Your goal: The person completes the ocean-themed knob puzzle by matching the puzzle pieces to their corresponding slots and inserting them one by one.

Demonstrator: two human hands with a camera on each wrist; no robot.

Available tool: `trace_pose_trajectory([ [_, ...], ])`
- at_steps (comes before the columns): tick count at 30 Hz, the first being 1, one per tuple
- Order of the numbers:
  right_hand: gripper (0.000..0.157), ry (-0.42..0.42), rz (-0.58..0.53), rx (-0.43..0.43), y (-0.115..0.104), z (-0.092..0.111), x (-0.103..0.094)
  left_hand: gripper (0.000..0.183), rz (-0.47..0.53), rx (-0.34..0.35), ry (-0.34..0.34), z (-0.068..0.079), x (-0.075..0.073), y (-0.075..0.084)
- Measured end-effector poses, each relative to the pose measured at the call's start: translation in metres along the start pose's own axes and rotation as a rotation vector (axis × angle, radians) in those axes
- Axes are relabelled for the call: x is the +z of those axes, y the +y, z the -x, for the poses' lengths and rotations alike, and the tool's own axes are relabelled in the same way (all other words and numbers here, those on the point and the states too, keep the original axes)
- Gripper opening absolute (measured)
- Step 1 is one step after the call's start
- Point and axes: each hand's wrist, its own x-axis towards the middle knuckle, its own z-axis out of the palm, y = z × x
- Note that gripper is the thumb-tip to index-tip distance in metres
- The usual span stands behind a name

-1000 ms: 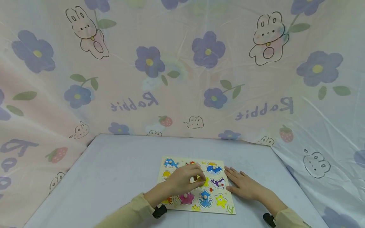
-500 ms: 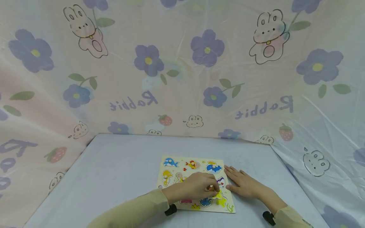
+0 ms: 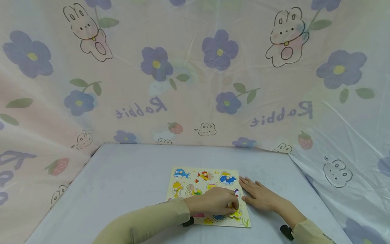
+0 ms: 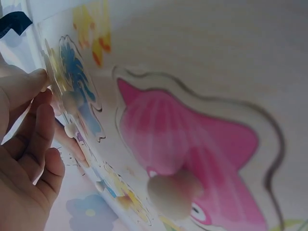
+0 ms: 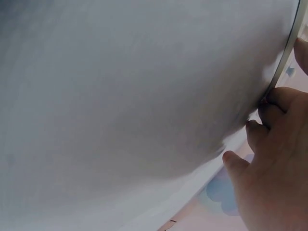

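Observation:
A peg puzzle board (image 3: 225,223) with sea-animal pieces lies on the table. My left hand (image 3: 214,200) is over its lower right part, pinching a yellow starfish puzzle piece (image 3: 235,216) by its knob. That starfish sits right at the star-shaped spot in the corner, partly covered by my fingers. In the left wrist view the pink shell piece (image 4: 192,130) and the blue octopus piece (image 4: 79,82) show beside the hand, knobs up. My right hand (image 3: 262,196) rests flat on the table, its fingertips and thumb at the board's right edge.
Along the board's top row are a blue dolphin piece (image 3: 181,173), a red and yellow fish piece (image 3: 205,175) and a blue whale piece (image 3: 228,179). White cloth covers the table (image 3: 131,176). A patterned curtain (image 3: 189,84) hangs behind and at both sides.
My left hand has carried the yellow starfish from the board's middle right toward the lower right corner and lowered it there. The right hand has stayed at the edge.

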Motion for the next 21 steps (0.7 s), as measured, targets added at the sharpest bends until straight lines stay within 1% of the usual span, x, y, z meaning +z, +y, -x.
trace_pose_trajectory([
  [4,0.072,0.001,0.005,-0.004,0.0003,-0.0005,0.0,0.007,-0.006,-0.01,-0.014,-0.0025,0.0013,0.0007],
  [11,0.071,0.012,0.007,-0.015,-0.002,0.0008,-0.0006,0.007,-0.006,-0.005,-0.02,-0.0048,0.0033,0.0005],
  [18,0.071,0.016,0.019,-0.016,-0.002,0.0007,-0.0003,0.006,0.035,-0.002,-0.04,-0.0072,0.0024,0.0028],
  [21,0.072,0.018,0.026,-0.017,-0.001,0.0004,0.0006,0.005,0.036,-0.003,-0.043,-0.008,0.0029,0.0044],
])
